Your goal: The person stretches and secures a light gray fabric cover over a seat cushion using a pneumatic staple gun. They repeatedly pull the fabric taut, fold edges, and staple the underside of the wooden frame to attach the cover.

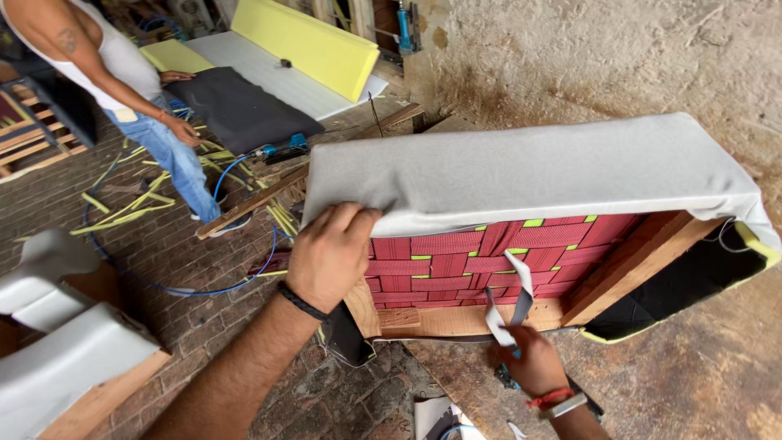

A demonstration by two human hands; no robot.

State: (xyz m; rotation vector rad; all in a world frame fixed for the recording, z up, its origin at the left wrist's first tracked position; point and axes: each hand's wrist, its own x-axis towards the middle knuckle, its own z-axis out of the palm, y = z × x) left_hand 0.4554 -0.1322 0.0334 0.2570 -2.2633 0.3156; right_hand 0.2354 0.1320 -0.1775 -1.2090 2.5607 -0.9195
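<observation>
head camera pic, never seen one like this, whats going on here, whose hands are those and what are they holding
The single picture comes from a camera worn on a person's head, looking down, so the two bare arms reaching in from the bottom are that person's own. The left hand grips the lower edge of grey upholstery fabric draped over a wooden seat frame that stands on a brick floor. Under the fabric you see woven red webbing. The right hand pinches a loose grey fabric strip hanging in front of the webbing. Behind, another person bends over a dark fabric sheet, beside yellow foam and a blue air hose.
</observation>
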